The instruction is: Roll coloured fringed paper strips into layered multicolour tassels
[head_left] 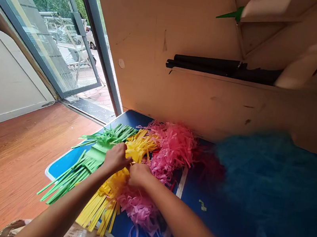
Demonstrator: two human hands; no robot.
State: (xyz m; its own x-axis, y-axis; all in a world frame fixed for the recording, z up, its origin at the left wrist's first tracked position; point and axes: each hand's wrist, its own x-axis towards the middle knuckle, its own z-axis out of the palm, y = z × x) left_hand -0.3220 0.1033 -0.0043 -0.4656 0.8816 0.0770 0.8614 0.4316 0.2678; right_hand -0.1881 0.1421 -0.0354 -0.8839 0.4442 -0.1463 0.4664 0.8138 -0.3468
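My left hand (116,157) and my right hand (139,175) meet over the yellow fringed paper (98,209), both closed, knuckles up. They seem to pinch its uncut middle band, though the fingertips are mostly hidden. Green fringed paper (97,153) lies flat just left of my left hand, its strips hanging past the table edge. To the right of my right hand is a fluffy heap of pink fringed paper (176,145), with a lighter pink-purple part (138,207) below my wrist.
Everything lies on a blue table (64,163) against a tan wall (152,81). A large blue fluffy heap (273,192) fills its right side. Glue bottles (266,7) and black rods (206,65) rest on wall ledges. A glass door (57,18) stands at the left.
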